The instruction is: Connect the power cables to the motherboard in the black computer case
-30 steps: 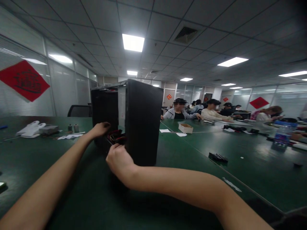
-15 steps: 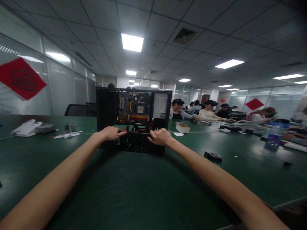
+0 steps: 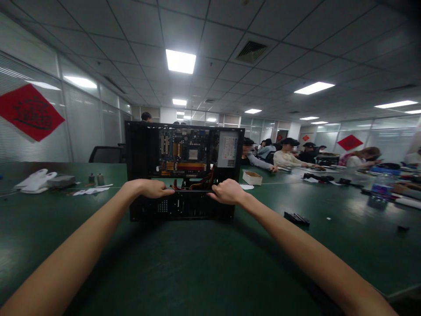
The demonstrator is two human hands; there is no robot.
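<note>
Black PC case (image 3: 141, 149) stood side-open on the counter (image 3: 184, 263), motherboard (image 3: 184, 153) in, cables (image 3: 201, 182) hanging loose, left grip (image 3: 154, 188) and right grip (image 3: 228, 192) both clamped on its lower rail.

left hand (image 3: 149, 188) curled, palm down | right hand (image 3: 228, 192) curled | both arms outstretched

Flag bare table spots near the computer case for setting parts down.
Biggest bare patch: table in front of the computer case, between the forearms. Smaller one between case and black part, right. Crowded: papers far left, bottle side far right.
</note>
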